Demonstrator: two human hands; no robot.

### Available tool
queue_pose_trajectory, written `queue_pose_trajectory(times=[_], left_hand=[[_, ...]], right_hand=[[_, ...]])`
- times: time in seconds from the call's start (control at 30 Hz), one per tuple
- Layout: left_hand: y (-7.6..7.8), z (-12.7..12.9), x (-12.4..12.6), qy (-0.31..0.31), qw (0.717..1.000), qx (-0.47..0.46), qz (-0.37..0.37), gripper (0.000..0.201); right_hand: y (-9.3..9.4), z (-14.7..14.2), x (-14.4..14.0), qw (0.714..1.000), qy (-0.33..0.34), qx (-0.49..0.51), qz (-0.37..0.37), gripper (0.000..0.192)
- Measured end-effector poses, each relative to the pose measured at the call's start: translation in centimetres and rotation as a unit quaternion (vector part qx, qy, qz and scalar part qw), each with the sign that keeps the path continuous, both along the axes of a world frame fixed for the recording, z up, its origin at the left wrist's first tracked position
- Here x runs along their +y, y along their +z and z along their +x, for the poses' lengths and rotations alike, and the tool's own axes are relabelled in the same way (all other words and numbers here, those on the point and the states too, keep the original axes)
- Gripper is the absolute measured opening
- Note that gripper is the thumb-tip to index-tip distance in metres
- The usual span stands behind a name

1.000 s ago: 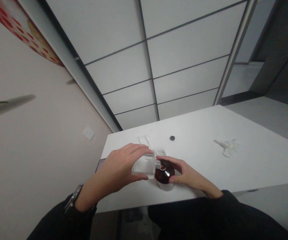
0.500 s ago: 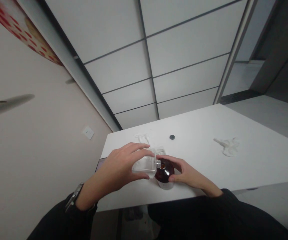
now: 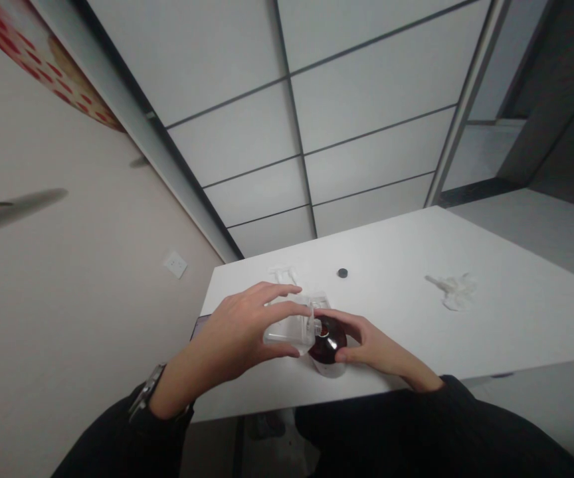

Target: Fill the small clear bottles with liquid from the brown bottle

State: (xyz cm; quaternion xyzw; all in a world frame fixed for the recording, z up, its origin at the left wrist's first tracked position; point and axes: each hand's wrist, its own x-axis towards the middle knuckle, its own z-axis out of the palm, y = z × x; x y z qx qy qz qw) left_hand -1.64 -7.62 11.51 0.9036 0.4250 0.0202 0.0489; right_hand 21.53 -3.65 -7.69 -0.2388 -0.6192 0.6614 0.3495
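Near desk (image 3: 466, 345) front edge: left hand (image 3: 240, 332), fingers clasping tipped clear square bottle (image 3: 287, 328), neck touching round dark glass bottle (image 3: 327, 345) gripped upright by right hand (image 3: 374, 348); bare white surface rightward.

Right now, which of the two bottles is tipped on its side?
The clear bottle in the left hand, its neck over the brown bottle, which stands upright on the table, steadied by the right hand.
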Motion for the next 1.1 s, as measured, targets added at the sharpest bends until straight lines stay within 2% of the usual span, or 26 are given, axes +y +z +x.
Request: queue_pose_trajectory(times=[1.1], left_hand=[[0.46, 0.66, 0.42, -0.045, 0.997, 0.023, 0.051, 0.049]], right_hand=[[0.28, -0.03, -0.14, 1.000, -0.009, -0.004, 0.007, 0.084]])
